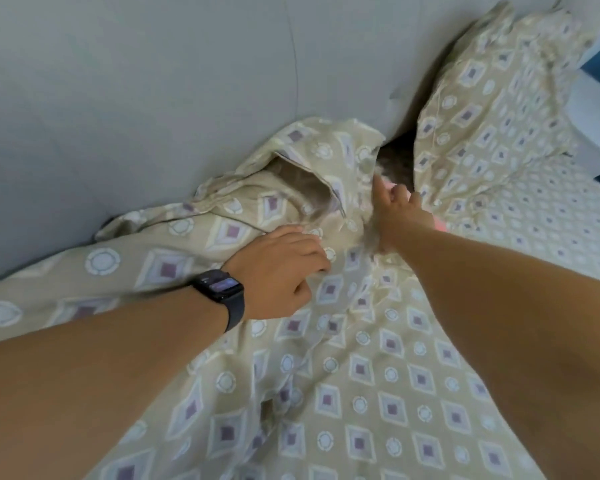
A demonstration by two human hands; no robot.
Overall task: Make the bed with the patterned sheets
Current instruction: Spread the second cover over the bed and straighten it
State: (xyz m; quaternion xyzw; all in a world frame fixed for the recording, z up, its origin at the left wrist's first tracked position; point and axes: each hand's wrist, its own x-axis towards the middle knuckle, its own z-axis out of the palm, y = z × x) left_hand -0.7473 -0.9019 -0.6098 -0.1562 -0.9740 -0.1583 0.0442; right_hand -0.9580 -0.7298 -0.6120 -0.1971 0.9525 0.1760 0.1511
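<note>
- Nearest, two bare forearms reach in from 7 and 4 o'clock over a beige patterned sheet (pixel 361 393) printed with purple diamonds and pale circles; it covers the lower frame and is rumpled toward the centre.
- The left hand (pixel 278 271), just left of centre, lies palm-down on the sheet with fingers curled into the cloth; whether it grips a fold, I cannot tell. A black smartwatch (pixel 222 289) sits on that wrist.
- The right hand (pixel 399 216), just above and right of centre, is clenched around a bunched fold of the sheet.
- Toward 1 o'clock, a pillow (pixel 492 98) in matching fabric leans at the bed's head.
- Farthest, from 9 to 12 o'clock, a plain grey wall (pixel 153 81) rises behind the bedding.
</note>
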